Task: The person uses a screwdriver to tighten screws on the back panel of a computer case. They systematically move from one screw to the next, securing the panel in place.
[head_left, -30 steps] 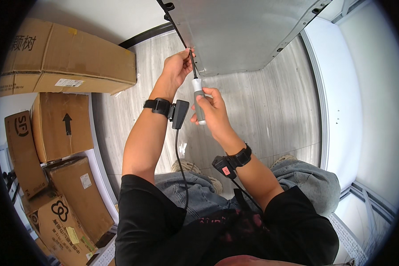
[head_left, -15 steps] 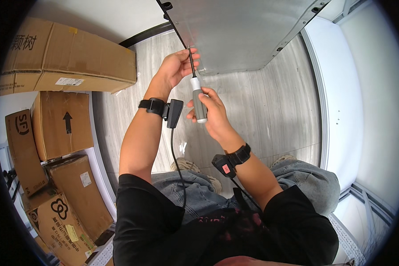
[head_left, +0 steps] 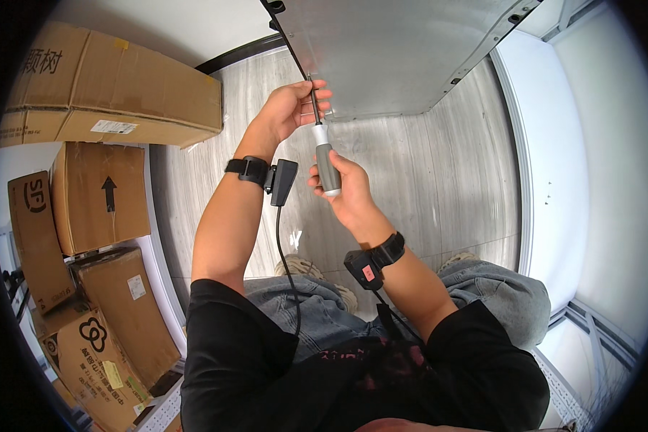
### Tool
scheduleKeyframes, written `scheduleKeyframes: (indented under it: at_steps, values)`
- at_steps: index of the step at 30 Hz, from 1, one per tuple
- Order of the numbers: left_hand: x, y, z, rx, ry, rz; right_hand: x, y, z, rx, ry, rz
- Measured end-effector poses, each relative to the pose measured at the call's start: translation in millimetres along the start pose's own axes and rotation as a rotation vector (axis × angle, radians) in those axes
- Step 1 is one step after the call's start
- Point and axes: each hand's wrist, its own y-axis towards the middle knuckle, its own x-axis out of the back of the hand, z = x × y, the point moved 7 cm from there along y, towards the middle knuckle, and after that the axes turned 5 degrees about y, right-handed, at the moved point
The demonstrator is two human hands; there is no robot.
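Observation:
A screwdriver [head_left: 327,167] with a grey and white handle and a dark shaft points away from me. My right hand [head_left: 353,189] is closed around its handle, thumb along the top. The thumb and fingertips of my left hand [head_left: 286,109] pinch around the shaft near the tip, while the other fingers curl loosely behind it. The tip meets the left edge of a large grey metal panel [head_left: 389,61], close to its lower corner. Whether a screw sits at the tip is too small to tell.
Cardboard boxes [head_left: 140,86] stand stacked on my left. A white wall-like panel [head_left: 554,173] runs along the right side. Grey wood-look flooring [head_left: 425,173] lies below. A black cable [head_left: 284,252] hangs from the device strapped to my left wrist.
The screwdriver and both hands have shifted very slightly right in the picture, and the metal panel with them. My right hand sits turned a little differently on the handle.

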Motion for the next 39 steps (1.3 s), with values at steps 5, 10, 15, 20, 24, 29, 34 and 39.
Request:
scheduleKeyframes:
  at_steps: [5, 10, 15, 20, 24, 29, 34, 39]
  values:
    - [0.1, 2.6, -0.2, -0.011, 0.066, -0.050, 3.4, 1.6, 0.3, -0.017, 0.054, -0.033]
    - [5.6, 4.8, 1.3, -0.001, 0.176, -0.124, 0.2, -0.4, -4.1, 0.002, -0.077, -0.073]
    - [-2.8, -1.7, -4.4, 0.019, 0.082, 0.009, 4.4, 4.6, -6.2, -0.013, 0.062, -0.057]
    - [1.9, -3.6, -6.2, -0.002, 0.131, -0.020, -2.5, -0.9, -0.5, -0.032, 0.118, -0.043]
    - [5.0, -1.8, -4.9, 0.010, 0.163, -0.102, 1.3, 0.7, -0.6, 0.020, 0.013, -0.122]
    - [8.1, -1.1, -5.5, 0.034, 0.280, -0.146, -1.1, 3.5, -6.2, -0.031, 0.041, -0.018]
    - [-0.9, -5.8, -6.4, 0.014, 0.114, 0.010, 1.6, 5.1, -7.1, -0.143, 0.187, 0.107]
    - [5.6, 1.5, -2.5, -0.004, 0.164, -0.062, -4.5, -2.9, -5.3, -0.014, 0.080, -0.112]
